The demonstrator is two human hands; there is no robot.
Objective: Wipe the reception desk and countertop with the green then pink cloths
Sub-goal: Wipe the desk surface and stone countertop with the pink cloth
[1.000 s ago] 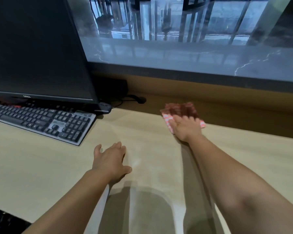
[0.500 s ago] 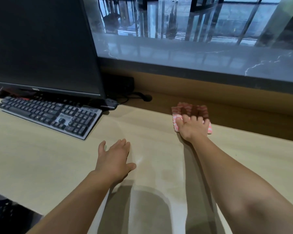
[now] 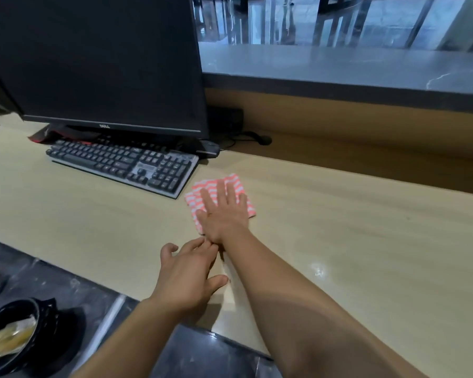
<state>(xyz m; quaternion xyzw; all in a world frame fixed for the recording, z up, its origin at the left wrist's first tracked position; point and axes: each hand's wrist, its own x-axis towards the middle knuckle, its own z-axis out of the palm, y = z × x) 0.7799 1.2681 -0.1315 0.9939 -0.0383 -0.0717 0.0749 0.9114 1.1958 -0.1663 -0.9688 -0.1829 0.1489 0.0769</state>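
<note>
Pressing the pink cloth (image 3: 234,184) flat on the desk (image 3: 339,227) just right of the keyboard (image 3: 126,165), the right hand (image 3: 224,214) is lying open, fingers straight, while the left hand (image 3: 186,276) is resting empty nearer, so the green pass is probably done, the far countertop (image 3: 339,66) perhaps pending.

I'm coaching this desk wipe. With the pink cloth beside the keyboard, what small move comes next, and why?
Probably slide the pink cloth rightward along the desk: the right hand presses it flat, the keyboard blocks the left, and the left hand rests close behind the wrist.
</note>
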